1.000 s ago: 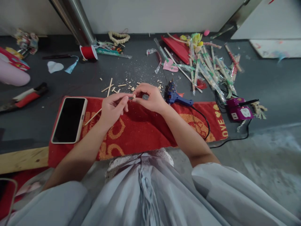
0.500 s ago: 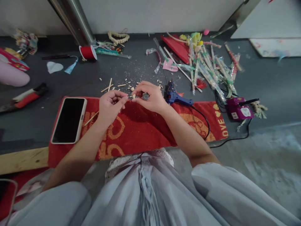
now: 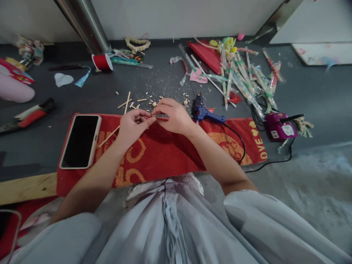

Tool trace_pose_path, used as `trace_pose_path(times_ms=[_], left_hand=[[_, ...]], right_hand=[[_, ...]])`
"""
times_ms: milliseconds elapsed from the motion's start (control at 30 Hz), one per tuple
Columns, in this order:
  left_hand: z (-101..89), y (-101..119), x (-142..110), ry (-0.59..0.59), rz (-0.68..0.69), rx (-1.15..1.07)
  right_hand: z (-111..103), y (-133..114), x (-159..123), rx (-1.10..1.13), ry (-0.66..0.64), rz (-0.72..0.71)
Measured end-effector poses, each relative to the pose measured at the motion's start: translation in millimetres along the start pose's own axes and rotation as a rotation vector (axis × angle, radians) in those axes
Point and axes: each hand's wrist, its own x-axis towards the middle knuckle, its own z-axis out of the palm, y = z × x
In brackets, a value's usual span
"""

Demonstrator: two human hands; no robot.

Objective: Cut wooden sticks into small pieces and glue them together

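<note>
My left hand [image 3: 134, 124] and my right hand [image 3: 174, 116] meet fingertip to fingertip above the far edge of a red towel [image 3: 165, 154]. Both are closed in a pinch; whatever sits between the fingers is too small and hidden to make out. Just beyond them lie short cut pieces of wooden stick [image 3: 141, 99] and pale crumbs. A thin wooden stick [image 3: 108, 137] rests on the towel, partly behind my left hand. To the right of my right hand a blue hot glue gun [image 3: 206, 112] stands with its nozzle up.
A phone [image 3: 80, 141] lies on the towel's left end. Red-handled pliers [image 3: 30, 115] and a red ribbon spool [image 3: 102, 62] are farther left. Several plastic-wrapped sticks [image 3: 244, 80] crowd the back right, near a purple box [image 3: 279, 126] with a black cable.
Both hands have come closer together and shifted slightly toward me. The small pale piece seen at the right fingertips earlier is now hidden. The glue gun and other things stay put.
</note>
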Motion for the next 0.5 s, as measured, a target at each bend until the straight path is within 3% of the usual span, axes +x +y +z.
trace_pose_path(times_ms=[133,367,500], left_hand=[[1.7,-3,0,-0.031,-0.040,-0.037],[2.3,6,-1,-0.104,-0.253,-0.232],[1.7,7,0,-0.119,-0.280,-0.288]], right_hand=[[1,0,-1,-0.009,-0.020,0.006],[-4,-4,2,0.073,0.033,0.018],[-5,-3,2,0.101,0.034,0.027]])
